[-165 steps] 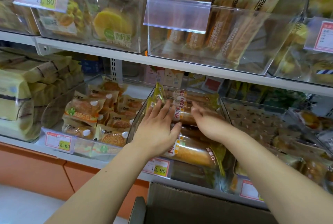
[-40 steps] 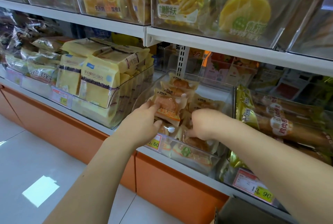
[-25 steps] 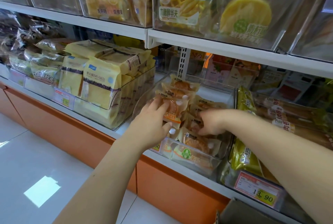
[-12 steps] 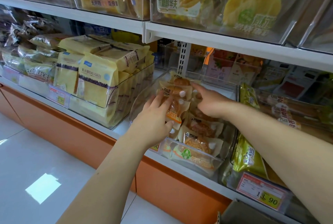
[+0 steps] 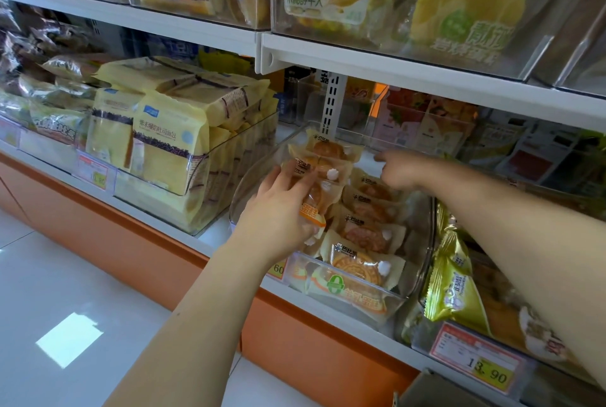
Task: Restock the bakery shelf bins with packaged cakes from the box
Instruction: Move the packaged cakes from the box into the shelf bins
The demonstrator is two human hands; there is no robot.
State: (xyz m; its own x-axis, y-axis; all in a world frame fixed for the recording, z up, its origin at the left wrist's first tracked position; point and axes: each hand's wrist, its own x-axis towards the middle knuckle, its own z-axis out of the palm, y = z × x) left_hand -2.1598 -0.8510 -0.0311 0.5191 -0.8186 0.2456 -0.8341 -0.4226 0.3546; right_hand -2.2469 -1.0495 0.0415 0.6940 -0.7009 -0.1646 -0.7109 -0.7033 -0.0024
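A clear bin (image 5: 414, 278) on the lower shelf holds several packaged cakes (image 5: 359, 260) in pale wrappers, lying in overlapping rows. My left hand (image 5: 278, 213) grips an upright cake pack with an orange label (image 5: 316, 198) at the bin's left side, in front of two more standing packs (image 5: 328, 152). My right hand (image 5: 401, 170) hovers over the back of the bin, index finger stretched out to the left, holding nothing. A corner of the cardboard box (image 5: 426, 390) shows at the bottom right.
A bin of yellow bread packs (image 5: 164, 147) stands to the left, and a bin of green-gold packs (image 5: 455, 278) with a 13.90 price tag (image 5: 485, 369) to the right. The upper shelf (image 5: 393, 70) overhangs the bin. White floor tiles (image 5: 65, 308) lie below.
My right hand has lifted off the cake rows and moved toward the back of the bin. My left hand stays on the upright packs at the bin's left side.
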